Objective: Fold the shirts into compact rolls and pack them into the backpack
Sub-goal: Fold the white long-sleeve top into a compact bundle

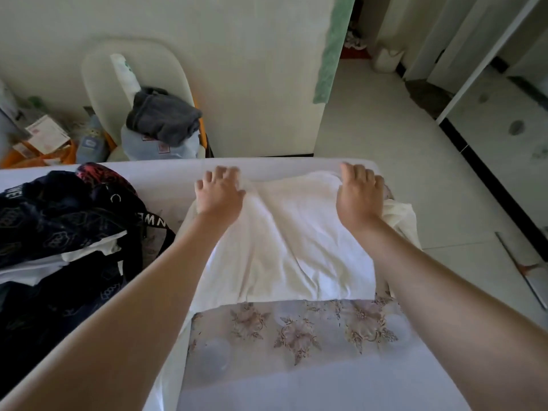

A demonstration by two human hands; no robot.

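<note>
A white shirt [284, 241] lies spread flat on the bed, folded to a long strip running away from me. My left hand [218, 189] grips its far left edge with curled fingers. At the far right edge my right hand [358, 191] grips the cloth in the same way. A dark backpack [98, 203] with printed lettering on its strap sits at the left on the bed, with white and dark garments [59, 256] heaped on it.
The bed sheet [296, 330] has a floral band near me. Past the bed's far edge stand a cream chair [98, 69] with a grey garment [163, 117] and clutter on the floor. Tiled floor [385, 129] lies to the right.
</note>
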